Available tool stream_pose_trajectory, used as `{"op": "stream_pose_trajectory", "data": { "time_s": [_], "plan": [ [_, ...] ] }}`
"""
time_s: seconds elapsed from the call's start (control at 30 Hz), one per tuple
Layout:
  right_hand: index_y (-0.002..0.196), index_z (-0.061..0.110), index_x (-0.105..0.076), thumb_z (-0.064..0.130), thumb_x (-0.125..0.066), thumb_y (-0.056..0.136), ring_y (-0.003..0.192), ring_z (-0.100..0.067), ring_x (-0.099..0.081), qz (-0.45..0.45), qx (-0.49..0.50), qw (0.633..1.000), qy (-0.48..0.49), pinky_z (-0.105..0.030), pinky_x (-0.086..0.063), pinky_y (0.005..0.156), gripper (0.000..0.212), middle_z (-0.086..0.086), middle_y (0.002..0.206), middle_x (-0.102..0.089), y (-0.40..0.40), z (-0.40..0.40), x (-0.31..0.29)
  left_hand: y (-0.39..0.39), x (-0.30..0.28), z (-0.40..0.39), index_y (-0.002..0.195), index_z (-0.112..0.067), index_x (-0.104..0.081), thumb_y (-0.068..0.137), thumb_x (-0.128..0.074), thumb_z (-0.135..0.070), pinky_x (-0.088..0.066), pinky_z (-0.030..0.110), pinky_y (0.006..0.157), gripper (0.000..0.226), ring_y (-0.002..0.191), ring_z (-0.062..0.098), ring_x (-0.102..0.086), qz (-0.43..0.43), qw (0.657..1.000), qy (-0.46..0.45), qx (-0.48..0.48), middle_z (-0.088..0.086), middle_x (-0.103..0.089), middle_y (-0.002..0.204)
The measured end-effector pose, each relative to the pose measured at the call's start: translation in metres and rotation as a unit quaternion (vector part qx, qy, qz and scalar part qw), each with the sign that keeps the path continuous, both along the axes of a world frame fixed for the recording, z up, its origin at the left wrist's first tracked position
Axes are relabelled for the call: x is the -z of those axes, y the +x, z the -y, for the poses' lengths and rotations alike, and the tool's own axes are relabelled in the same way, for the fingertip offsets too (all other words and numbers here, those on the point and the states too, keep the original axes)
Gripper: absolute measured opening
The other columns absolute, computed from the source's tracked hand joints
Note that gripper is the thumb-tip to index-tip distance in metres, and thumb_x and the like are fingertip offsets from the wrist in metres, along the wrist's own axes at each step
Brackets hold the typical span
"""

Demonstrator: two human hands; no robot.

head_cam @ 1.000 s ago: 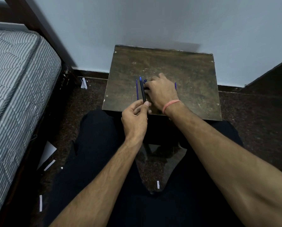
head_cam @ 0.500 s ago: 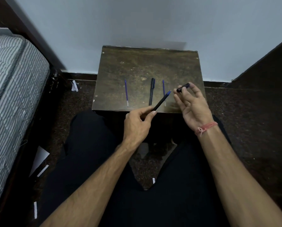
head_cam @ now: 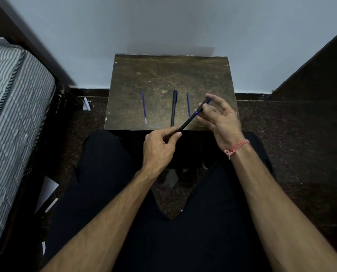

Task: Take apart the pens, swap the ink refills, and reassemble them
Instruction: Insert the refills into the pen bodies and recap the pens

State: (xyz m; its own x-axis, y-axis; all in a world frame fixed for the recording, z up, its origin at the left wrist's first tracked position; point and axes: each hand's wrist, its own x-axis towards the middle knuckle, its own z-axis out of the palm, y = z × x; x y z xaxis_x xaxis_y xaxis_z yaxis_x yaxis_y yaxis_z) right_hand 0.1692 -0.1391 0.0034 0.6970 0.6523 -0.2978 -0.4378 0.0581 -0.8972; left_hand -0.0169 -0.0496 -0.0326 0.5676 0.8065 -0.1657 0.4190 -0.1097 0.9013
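Seated at a small dark wooden table point(head_cam: 169, 75), legs in black below its near edge. Left hand point(head_cam: 159, 148) just off the table's front edge, thumb and forefinger pinching the lower end of a black pen barrel point(head_cam: 185, 124), remaining fingers curled underneath. Barrel angled up and to the right over the table's front right corner, blue band showing near its upper end. Right hand point(head_cam: 220, 116) over that same corner, palm turned up, thumb and forefinger pinching a small dark cap point(head_cam: 205, 102) right at the barrel's upper end (touching or a hair apart: cannot tell). Other right fingers spread loosely, relaxed and half straight. Pink thread bracelet point(head_cam: 236, 147) around the right wrist.

Flat on the table: one blue ink refill point(head_cam: 144, 107) left of centre, lying front to back; a second black pen point(head_cam: 174, 107) at centre, parallel to it; another blue refill point(head_cam: 188, 104) just right of that pen, its near end hidden behind the held barrel. All three well apart from the left hand.

Left of the table, a striped mattress point(head_cam: 10, 107) on a dark frame, scraps of white paper point(head_cam: 86, 104) on the floor between it and the table.
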Motion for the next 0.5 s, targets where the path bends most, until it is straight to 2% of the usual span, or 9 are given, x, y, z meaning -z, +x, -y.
{"op": "stream_pose_trajectory", "data": {
  "time_s": [0.2,0.3,0.37,0.5],
  "plan": [
    [0.121,0.007,-0.072,0.011,-0.070,0.106,0.100,-0.020,-0.078,0.046,-0.010,0.998,-0.030,-0.027,-0.066,0.078,0.015,-0.009,0.107,-0.082,-0.010,-0.006,0.004,0.001,-0.002,0.000,0.131,-0.024,-0.086,0.106,-0.081,-0.031,-0.066,0.036,0.104,0.027,0.114,0.003,-0.081,0.021,1.000,-0.017,0.004,-0.009,-0.087,0.122],
    [0.117,0.006,-0.073,0.011,-0.073,0.104,0.102,-0.024,-0.077,0.035,-0.021,0.998,-0.037,-0.026,-0.066,0.080,0.014,-0.013,0.106,-0.082,-0.011,-0.008,0.006,-0.002,-0.003,0.001,0.126,-0.026,-0.087,0.106,-0.080,-0.026,-0.067,0.035,0.101,0.021,0.103,0.000,-0.082,0.026,0.999,-0.018,0.006,-0.014,-0.088,0.108],
    [0.115,0.006,-0.074,0.010,-0.074,0.102,0.097,-0.022,-0.079,0.030,-0.024,0.998,-0.043,-0.025,-0.066,0.079,0.013,-0.013,0.104,-0.082,-0.011,-0.008,0.007,-0.004,-0.001,0.001,0.124,-0.028,-0.088,0.106,-0.080,-0.025,-0.067,0.033,0.098,0.020,0.094,-0.003,-0.082,0.027,0.999,-0.019,0.000,-0.017,-0.088,0.099],
    [0.108,0.009,-0.077,0.009,-0.074,0.102,0.092,-0.016,-0.081,0.040,-0.046,0.997,-0.044,-0.027,-0.067,0.081,0.006,-0.009,0.098,-0.084,-0.015,-0.008,0.011,-0.010,0.004,-0.001,0.126,-0.026,-0.087,0.104,-0.082,-0.023,-0.067,0.030,0.099,0.022,0.097,-0.002,-0.083,0.039,0.998,-0.048,-0.008,-0.017,-0.088,0.099]
  ]
}}
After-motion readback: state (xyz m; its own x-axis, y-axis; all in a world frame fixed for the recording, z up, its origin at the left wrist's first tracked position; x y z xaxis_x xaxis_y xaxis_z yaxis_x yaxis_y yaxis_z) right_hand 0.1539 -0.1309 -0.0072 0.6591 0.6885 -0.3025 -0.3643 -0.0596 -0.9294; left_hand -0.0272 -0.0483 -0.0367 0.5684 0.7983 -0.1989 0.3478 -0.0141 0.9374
